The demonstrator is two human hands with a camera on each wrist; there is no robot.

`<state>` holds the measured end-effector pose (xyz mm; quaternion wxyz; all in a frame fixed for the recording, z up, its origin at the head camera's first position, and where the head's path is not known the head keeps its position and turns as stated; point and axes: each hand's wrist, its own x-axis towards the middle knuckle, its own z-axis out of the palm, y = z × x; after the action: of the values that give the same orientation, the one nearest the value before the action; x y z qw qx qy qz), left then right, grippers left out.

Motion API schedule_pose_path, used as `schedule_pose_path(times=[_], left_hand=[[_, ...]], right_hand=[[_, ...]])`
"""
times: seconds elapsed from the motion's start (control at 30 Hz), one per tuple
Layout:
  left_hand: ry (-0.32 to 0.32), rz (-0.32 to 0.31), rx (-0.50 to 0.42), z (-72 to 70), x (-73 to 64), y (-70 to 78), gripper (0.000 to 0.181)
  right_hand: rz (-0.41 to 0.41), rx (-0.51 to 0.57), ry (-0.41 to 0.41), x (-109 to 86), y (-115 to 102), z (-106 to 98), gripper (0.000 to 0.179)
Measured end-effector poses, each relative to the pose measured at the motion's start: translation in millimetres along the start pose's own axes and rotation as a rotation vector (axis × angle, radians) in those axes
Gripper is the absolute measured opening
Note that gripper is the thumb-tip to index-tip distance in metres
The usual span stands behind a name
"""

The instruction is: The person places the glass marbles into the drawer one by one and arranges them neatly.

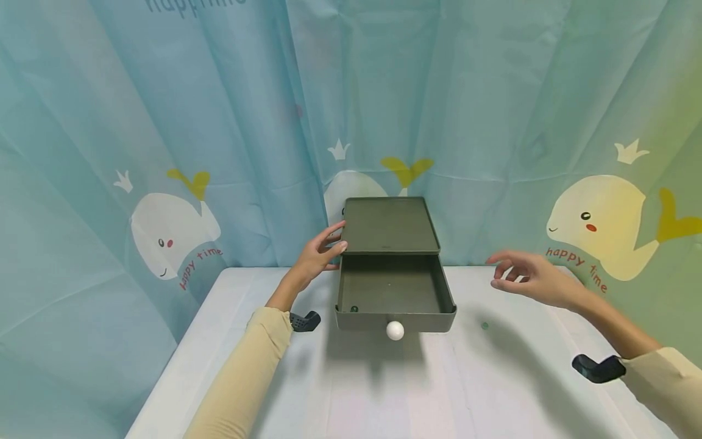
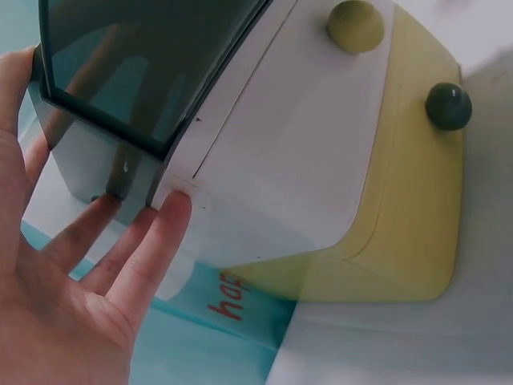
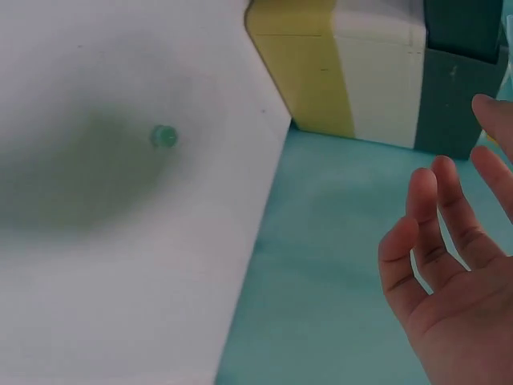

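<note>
A small drawer cabinet (image 1: 390, 225) stands at the back of the table, with a dark green top tier, a white tier and a yellow tier. Its dark green top drawer (image 1: 395, 296) is pulled out, and a white knob (image 1: 395, 330) sits on its front. Inside, at the front left corner, lies a small dark green piece (image 1: 354, 309). Extended fingers of my left hand (image 1: 315, 255) touch the cabinet's left side. My right hand (image 1: 534, 280) hovers right of the cabinet, fingers loosely bent, holding nothing. Below it, a small green translucent piece (image 3: 164, 136) rests on the table.
The white table (image 1: 384, 402) extends in front of the cabinet. A blue-green curtain (image 1: 263, 122) printed with whales hangs right behind it. The lower tiers carry a yellow knob (image 2: 355, 26) and a dark green knob (image 2: 448, 106).
</note>
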<state>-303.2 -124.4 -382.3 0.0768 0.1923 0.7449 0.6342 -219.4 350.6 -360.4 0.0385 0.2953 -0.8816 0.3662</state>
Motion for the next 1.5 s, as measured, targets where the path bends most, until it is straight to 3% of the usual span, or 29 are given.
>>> schedule_pose_path(times=[0.27,0.6,1.03,1.5], left_hand=[[0.000,0.003,0.012,0.2,0.2,-1.0,0.057],[0.007,-0.005,0.003,-0.5,0.6,-2.8,0.057],[0.011,-0.012,0.008,0.6,-0.1,-1.3,0.057],[0.010,-0.008,-0.003,0.3,1.2,-1.9,0.057]], right_hand=[[0.112,0.004,-0.015,-14.3,22,18,0.033],[0.132,0.055,-0.023,-29.2,49,45,0.034],[0.056,0.133,-0.033,-41.4,74,70,0.033],[0.125,0.110,-0.051,-46.0,84,81,0.026]])
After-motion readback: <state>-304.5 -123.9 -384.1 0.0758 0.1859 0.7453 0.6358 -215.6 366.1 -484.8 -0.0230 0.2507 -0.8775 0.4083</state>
